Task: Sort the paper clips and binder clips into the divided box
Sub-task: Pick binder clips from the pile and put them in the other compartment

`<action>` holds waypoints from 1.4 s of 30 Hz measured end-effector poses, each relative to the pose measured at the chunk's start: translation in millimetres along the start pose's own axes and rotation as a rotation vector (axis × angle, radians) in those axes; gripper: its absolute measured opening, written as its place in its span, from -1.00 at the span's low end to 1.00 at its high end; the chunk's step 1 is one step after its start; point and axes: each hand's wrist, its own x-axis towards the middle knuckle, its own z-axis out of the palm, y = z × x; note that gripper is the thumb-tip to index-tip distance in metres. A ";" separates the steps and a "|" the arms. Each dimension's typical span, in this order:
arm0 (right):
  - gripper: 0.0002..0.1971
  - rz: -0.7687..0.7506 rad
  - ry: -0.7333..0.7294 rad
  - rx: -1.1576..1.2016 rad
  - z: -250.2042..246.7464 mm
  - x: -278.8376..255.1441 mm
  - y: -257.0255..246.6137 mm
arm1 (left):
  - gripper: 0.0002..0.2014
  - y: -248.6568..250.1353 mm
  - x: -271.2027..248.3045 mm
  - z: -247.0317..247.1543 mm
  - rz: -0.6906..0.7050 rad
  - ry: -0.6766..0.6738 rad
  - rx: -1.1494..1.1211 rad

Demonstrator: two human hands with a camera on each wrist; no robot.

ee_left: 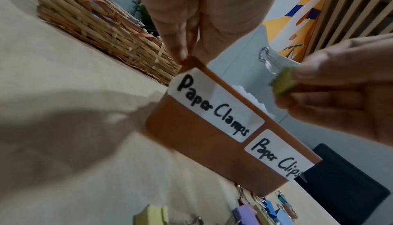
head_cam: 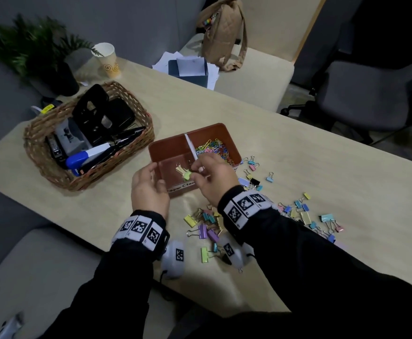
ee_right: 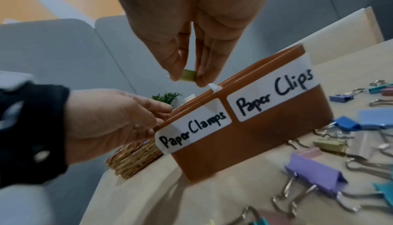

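Observation:
A brown divided box (head_cam: 167,149) stands mid-table, its front labelled "Paper Clamps" (ee_left: 214,109) on the left and "Paper Clips" (ee_right: 274,92) on the right. Colourful paper clips (head_cam: 216,149) fill the right compartment. My right hand (head_cam: 193,173) pinches a yellow-green binder clip (head_cam: 187,176) just above the left compartment, where another yellowish clip (head_cam: 179,169) lies. In the right wrist view that clip (ee_right: 188,74) sits between thumb and finger over the rim. My left hand (head_cam: 158,176) grips the box's near-left corner (ee_left: 192,62).
Many loose binder clips lie near the table's front edge (head_cam: 206,225) and to the right (head_cam: 306,216). A wicker basket (head_cam: 41,129) of office tools stands left of the box. A paper cup (head_cam: 107,59), a plant (head_cam: 60,77), papers (head_cam: 188,68) and a bag (head_cam: 224,33) are at the back.

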 end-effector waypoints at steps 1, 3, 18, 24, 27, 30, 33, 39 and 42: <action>-0.94 0.029 0.000 -0.001 -5.7 -3.0 3.7 | -0.70 -0.8 -5.4 -1.7 0.024 0.020 -0.003; -0.95 0.119 -0.019 0.001 -20.2 -15.4 19.2 | -0.86 -3.9 -21.0 -2.1 0.041 -0.024 0.001; -0.64 -0.099 -0.485 -0.448 -3.1 -84.9 88.0 | -0.50 -29.4 -63.7 39.7 0.122 -0.676 0.503; -0.71 -0.064 -0.535 -0.573 7.0 -75.4 91.6 | -0.61 -29.0 -59.7 43.9 0.051 -0.697 0.456; -0.71 0.012 -0.536 -0.554 7.9 -73.6 91.3 | -0.57 -27.7 -63.1 47.6 0.025 -0.699 0.473; -0.62 0.095 -0.533 -0.508 7.7 -72.4 92.6 | -0.51 -27.4 -63.1 51.0 0.006 -0.697 0.477; -0.64 0.136 -0.529 -0.492 10.5 -70.9 93.1 | -0.60 -22.1 -59.3 52.7 0.022 -0.709 0.496; -0.74 0.180 -0.574 -0.500 13.7 -68.4 92.9 | -0.63 -17.6 -54.5 49.3 -0.041 -0.733 0.477; -0.75 0.145 -0.551 -0.449 6.4 -67.3 91.0 | -0.62 -21.7 -56.1 45.7 -0.074 -0.731 0.439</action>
